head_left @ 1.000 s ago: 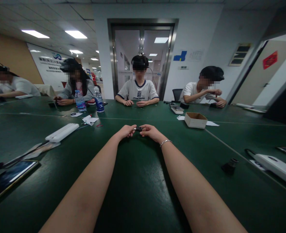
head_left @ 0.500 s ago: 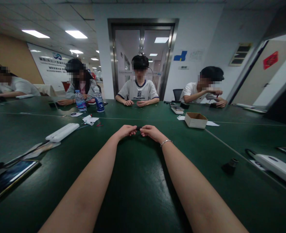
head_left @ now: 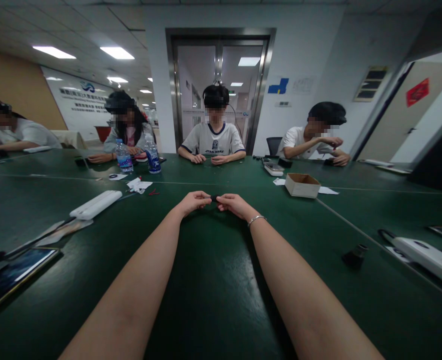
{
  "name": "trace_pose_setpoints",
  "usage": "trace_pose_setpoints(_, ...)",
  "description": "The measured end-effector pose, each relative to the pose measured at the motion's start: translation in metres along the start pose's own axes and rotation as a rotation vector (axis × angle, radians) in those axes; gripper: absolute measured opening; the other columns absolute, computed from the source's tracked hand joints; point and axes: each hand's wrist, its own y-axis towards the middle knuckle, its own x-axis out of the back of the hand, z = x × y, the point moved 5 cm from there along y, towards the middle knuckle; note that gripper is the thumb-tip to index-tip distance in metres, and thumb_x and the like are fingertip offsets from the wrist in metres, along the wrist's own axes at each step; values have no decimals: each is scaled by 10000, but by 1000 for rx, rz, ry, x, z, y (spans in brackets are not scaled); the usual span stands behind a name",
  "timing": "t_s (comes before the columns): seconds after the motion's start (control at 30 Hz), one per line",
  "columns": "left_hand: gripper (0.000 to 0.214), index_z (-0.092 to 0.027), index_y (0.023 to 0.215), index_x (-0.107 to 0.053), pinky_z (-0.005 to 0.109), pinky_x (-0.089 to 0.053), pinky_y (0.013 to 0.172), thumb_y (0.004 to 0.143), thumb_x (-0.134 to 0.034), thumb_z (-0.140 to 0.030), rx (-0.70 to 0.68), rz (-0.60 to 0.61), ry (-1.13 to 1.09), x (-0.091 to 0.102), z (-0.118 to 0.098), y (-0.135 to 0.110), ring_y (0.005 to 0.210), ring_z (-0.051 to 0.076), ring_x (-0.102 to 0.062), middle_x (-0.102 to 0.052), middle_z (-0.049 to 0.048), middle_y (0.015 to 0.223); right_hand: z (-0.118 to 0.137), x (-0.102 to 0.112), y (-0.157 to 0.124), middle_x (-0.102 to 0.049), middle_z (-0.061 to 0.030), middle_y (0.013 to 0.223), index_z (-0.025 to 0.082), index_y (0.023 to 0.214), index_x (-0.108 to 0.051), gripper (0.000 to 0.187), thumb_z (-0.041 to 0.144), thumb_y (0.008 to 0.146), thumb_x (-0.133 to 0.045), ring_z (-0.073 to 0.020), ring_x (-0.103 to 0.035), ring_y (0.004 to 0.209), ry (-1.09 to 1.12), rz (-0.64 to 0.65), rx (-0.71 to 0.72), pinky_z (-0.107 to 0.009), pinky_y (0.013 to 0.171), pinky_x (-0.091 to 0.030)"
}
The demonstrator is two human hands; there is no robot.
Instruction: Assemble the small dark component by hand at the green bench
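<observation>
A small black piece is pinched between my two hands over the green table; its kind is too small to make out. My left hand grips its left end with thumb and fingertips. From the other side, my right hand holds its right end, the fingers closed. Both arms are stretched forward. To the right of my right forearm, a dark tapered object stands on the table by itself.
An open cardboard box sits beyond my right hand. White power strips lie left and right. A phone is at the near left. Two bottles and paper scraps stand farther back. Several people sit around the table.
My left fingers have shifted slightly on the black piece and look straighter now. The right hand has hardly moved.
</observation>
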Motion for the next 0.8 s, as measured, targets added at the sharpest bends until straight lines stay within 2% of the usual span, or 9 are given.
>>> trace_pose_setpoints(0.23, 458, -145, 883, -612, 229, -340, 557, 532, -777, -388, -32, 14, 39, 0, 1, 2, 571, 79, -469, -570, -6, 674, 0, 0, 0, -617, -36, 620, 89, 722, -632, 129, 192, 762, -698, -78, -582, 535, 13, 15, 2, -157, 557, -505)
trace_pose_setpoints(0.47, 419, -135, 775, -607, 232, -342, 544, 570, -728, -479, -9, 27, 115, -3, 1, 4, 562, 85, -461, -603, 27, 676, -2, 2, 1, -627, -63, 635, 73, 672, -635, 208, 238, 793, -672, -85, -573, 530, 23, -24, -22, -167, 545, -506)
trace_pose_setpoints(0.67, 409, -139, 648, -599, 233, -307, 504, 625, -661, -543, 1, 28, 201, -2, 0, 4, 505, 83, -435, -558, 11, 578, -3, 3, 1, -630, -57, 629, 67, 703, -661, 154, 192, 792, -668, -84, -576, 541, 18, -14, -22, -155, 549, -503)
trace_pose_setpoints(0.8, 427, -137, 670, -646, 236, -287, 483, 637, -639, -562, 39, 14, 247, 0, 0, 6, 466, 81, -397, -509, -6, 518, -4, 3, 2, -625, -48, 627, 67, 751, -665, 108, 157, 807, -643, -82, -580, 558, 12, 21, -15, -152, 565, -501)
